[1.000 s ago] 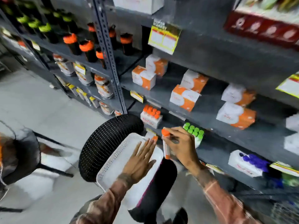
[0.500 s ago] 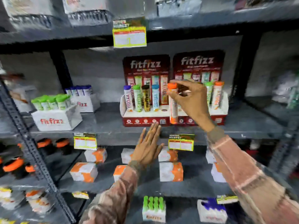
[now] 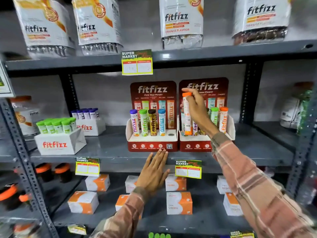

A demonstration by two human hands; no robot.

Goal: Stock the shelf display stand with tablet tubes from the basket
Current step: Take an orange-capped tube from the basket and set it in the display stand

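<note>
Head view: grey steel shelving point(image 3: 109, 158), several tiers, middle tier carrying two red display stands side by side. Left display stand point(image 3: 152, 140): four tubes upright in a row, caps purple, green, brown and blue, plus one open hole point(image 3: 171, 134) at the right end. Right display stand point(image 3: 193, 143): green-capped and orange-capped tubes upright at the right side, others partly hidden behind the hand, count not clear. Right hand point(image 3: 197, 110) closed around an orange-capped tablet tube point(image 3: 187, 114), long axis close to vertical, cap up, base down just over the left end of the right stand; whether seated in a hole, impossible to tell. Left hand point(image 3: 154, 174) flat and open, fingers together, holding nothing, fingertips at the shelf's front edge just below the left stand. Two white boxes point(image 3: 60, 143) to the left on the same tier, front one packed with green-capped tubes, rear one with purple-capped. Four large jars point(image 3: 181, 23) on the tier above. Three yellow price tags point(image 3: 136, 63) on the shelf edges. Orange-and-white cartons point(image 3: 179, 203) on the tier below.
</note>
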